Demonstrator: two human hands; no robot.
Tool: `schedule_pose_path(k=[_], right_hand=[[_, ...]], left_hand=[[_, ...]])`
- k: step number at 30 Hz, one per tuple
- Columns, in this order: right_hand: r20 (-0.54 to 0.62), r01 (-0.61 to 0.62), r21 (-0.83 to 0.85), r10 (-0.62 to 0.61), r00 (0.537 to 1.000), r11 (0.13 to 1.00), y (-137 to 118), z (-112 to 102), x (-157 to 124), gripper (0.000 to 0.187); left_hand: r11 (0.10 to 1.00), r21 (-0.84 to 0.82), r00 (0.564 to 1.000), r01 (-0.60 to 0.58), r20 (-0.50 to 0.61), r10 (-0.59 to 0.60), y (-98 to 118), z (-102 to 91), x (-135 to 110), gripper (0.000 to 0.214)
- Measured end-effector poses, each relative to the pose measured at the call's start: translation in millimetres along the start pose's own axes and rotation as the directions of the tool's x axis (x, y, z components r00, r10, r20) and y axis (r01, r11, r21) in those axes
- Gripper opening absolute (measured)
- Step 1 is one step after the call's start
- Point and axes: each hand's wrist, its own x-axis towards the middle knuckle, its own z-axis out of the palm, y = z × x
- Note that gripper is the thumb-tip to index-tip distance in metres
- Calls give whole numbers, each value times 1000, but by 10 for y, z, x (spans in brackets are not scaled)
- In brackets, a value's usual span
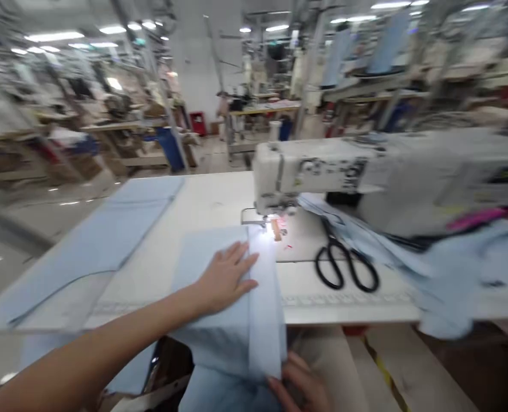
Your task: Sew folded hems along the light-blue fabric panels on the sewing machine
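Observation:
A light blue fabric piece (219,337) with a folded strip along its right side lies under the needle area of a white sewing machine (279,171) and hangs over the table's front edge. My left hand (228,274) rests flat on this fabric just short of the needle, fingers spread. Below the table edge, my right hand (303,383) pinches the lower right edge of the strip between thumb and fingers. A small lamp lights the fabric at the presser foot. Black-handled scissors (343,263) lie on the table to the right of the fabric.
Another light blue panel (94,240) is spread over the left of the white table (211,194). Crumpled blue fabric (455,274) lies at the right, beside the machine body. A ruler scale (309,300) runs along the front edge. Blurred workstations fill the background.

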Motion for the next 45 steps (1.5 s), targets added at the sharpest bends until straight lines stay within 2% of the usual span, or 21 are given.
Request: schedule_pose_path(k=[3,5,9,15,22,26,30,35,37,41,45], right_hand=[[-59,27,133,-19,998,991,-99,-75,105,38],[-81,21,164,-8,997,986,-169,-111,155,37],[-47,-21,219,32,998,975,-238,-154,150,36],[-74,15,247,3,997,969,-272,-215,156,30],[-105,77,238,-53,993,968,-333,-282,176,35],[-106,60,237,-35,994,970,-332,-261,167,34],[-60,9,249,6,998,969,-304,-205,163,31],[-46,-25,265,38,998,964,-259,-166,138,27],[-40,-30,273,42,998,962,-244,-156,126,26],[-30,-18,291,28,999,957,-207,-134,114,23],[-30,29,298,-21,999,954,-157,-117,132,23]], left_hand=[[998,37,998,-45,-33,46,-76,44,64,56],[996,64,996,-62,-55,65,-95,69,76,57],[993,96,995,-63,-75,71,-120,106,85,57],[992,110,994,-67,-83,76,-164,130,94,59],[993,107,994,-58,-86,67,-193,146,62,59],[994,92,993,-52,-98,61,-207,152,52,59],[994,-35,981,-107,-164,100,-72,69,34,59],[934,-314,978,-169,-171,120,145,33,30,37],[934,-296,973,-198,-173,151,153,87,32,37],[943,-159,945,-292,-198,259,97,205,8,39],[938,-96,927,-334,-213,308,66,226,-38,41]])
